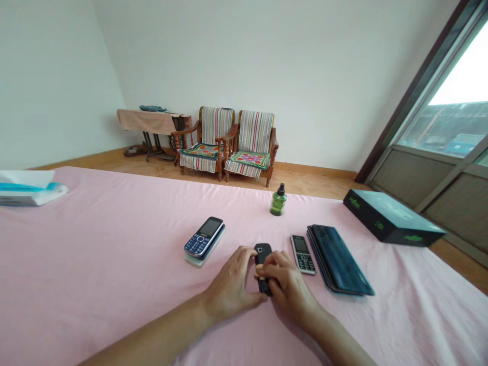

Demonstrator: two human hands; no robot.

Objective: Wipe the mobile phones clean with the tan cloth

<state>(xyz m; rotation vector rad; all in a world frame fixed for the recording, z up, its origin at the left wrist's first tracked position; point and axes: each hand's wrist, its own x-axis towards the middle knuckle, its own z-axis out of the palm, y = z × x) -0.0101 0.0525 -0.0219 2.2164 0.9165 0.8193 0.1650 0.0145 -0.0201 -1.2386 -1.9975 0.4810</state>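
Note:
A small black keypad-style mobile phone (263,250) lies back up on the pink cloth, its camera end pointing away from me. My left hand (232,284) steadies it from the left, fingertips at the far end and thumb at the near end. Over the phone's middle, my right hand (287,282) is closed with its fingers pinching a small yellowish piece (259,271) against the back. What that piece is, I cannot make out. Just right of my right hand lies a silver and black keypad phone (304,254). Left of my hands, a blue keypad phone (205,236) rests on another flat device.
Stacked dark blue smartphones (339,259) lie at the right, with a black box (392,218) beyond. A green spray bottle (278,201) stands near the far edge. A white and blue packet (30,189) is at far left. Two wooden chairs (247,140) stand behind.

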